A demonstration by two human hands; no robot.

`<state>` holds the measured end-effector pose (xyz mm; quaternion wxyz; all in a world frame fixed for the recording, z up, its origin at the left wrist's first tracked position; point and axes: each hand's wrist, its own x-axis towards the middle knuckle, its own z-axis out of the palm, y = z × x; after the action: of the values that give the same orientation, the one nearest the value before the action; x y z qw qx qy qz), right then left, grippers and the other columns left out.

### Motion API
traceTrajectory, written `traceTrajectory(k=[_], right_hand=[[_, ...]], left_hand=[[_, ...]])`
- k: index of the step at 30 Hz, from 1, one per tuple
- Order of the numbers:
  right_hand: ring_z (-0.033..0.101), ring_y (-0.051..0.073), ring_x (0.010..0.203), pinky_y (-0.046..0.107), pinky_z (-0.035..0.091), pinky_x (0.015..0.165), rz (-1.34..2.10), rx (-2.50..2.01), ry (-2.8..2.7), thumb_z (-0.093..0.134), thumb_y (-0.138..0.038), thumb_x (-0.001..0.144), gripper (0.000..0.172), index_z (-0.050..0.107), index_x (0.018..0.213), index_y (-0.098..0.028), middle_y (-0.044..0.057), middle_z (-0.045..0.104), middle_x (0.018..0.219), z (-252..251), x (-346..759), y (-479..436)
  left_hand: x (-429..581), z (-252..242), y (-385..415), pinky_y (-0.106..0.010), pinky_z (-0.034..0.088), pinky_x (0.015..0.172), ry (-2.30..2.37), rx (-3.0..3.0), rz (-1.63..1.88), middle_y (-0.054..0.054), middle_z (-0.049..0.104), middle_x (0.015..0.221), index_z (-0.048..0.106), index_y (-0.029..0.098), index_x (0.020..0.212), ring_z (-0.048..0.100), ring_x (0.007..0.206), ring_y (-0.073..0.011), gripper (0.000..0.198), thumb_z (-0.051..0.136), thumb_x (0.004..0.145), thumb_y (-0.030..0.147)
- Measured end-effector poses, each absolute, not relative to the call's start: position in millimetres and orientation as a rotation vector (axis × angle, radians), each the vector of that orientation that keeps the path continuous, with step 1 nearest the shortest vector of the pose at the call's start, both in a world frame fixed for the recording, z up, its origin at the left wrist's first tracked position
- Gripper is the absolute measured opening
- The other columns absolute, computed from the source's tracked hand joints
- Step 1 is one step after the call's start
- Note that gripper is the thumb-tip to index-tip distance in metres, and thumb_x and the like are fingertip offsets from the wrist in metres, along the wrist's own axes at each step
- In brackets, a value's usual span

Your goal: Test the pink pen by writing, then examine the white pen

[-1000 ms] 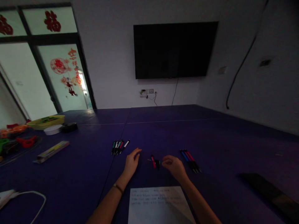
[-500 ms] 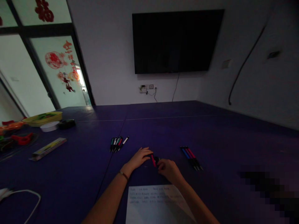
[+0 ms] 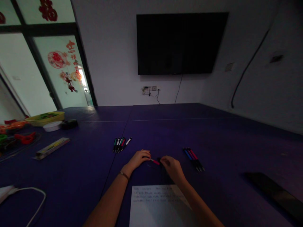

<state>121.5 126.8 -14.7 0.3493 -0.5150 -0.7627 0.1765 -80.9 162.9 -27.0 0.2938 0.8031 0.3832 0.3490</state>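
My left hand and my right hand meet over the dark blue table, both pinched on a red pen held between them. The left fingers grip its left end, the right fingers its dark right end. A white sheet of paper with lines of writing lies just in front of my arms. A bunch of several pens lies beyond my left hand. Another bunch of red and blue pens lies to the right of my right hand.
A long flat box, a white lid, a yellow tray and red and green tools sit at the left. A white cable lies near left. A dark flat object lies near right. A television hangs on the far wall.
My left hand has slid right to the red pen and both hands have closed on it. The pen has come off the table and turned to lie crosswise between them.
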Motion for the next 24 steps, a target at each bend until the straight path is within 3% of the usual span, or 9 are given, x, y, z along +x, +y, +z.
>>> traceTrajectory(k=[3, 9, 18, 24], right_hand=[[0.052, 0.019, 0.086, 0.032, 0.039, 0.078, 0.181, -1.254, -2.053, 0.041, -0.018, 0.078, 0.024, 0.064, 0.085, -0.021, 0.004, 0.063, 0.091, -16.3, 119.9, 127.0], [0.040, 0.026, 0.100, 0.038, 0.036, 0.079, -0.062, -1.343, -2.128, 0.050, -0.019, 0.075, 0.019, 0.066, 0.083, -0.024, 0.002, 0.056, 0.110, -20.0, 110.4, 123.3], [0.041, 0.027, 0.097, 0.041, 0.037, 0.076, -0.048, -1.293, -2.124, 0.054, -0.017, 0.071, 0.017, 0.067, 0.065, -0.025, 0.001, 0.059, 0.104, -26.0, 107.8, 126.3], [0.048, 0.023, 0.086, 0.039, 0.040, 0.076, 0.099, -1.159, -1.910, 0.054, -0.020, 0.073, 0.015, 0.068, 0.071, -0.025, 0.001, 0.065, 0.088, -27.6, 106.6, 128.0]], left_hand=[[-84.1, -24.0, 158.5, -0.030, 0.032, 0.090, 1.078, 2.005, 1.037, -0.004, 0.064, 0.090, 0.066, 0.021, 0.080, 0.052, 0.096, -0.0182, 0.015, 0.056, 0.071, 0.026], [-93.6, -17.3, 136.0, -0.028, 0.040, 0.077, 1.285, 1.730, 1.195, -0.004, 0.066, 0.080, 0.067, 0.019, 0.077, 0.058, 0.079, -0.0187, 0.017, 0.059, 0.065, 0.028], [-96.5, -24.1, 121.3, -0.026, 0.041, 0.067, 1.319, 1.421, 1.292, -0.005, 0.065, 0.074, 0.066, 0.016, 0.076, 0.057, 0.071, -0.0174, 0.024, 0.065, 0.057, 0.031], [-98.8, -26.7, 123.3, -0.025, 0.041, 0.067, 1.265, 1.386, 1.278, -0.004, 0.064, 0.073, 0.065, 0.015, 0.076, 0.057, 0.070, -0.0158, 0.027, 0.067, 0.054, 0.031]])
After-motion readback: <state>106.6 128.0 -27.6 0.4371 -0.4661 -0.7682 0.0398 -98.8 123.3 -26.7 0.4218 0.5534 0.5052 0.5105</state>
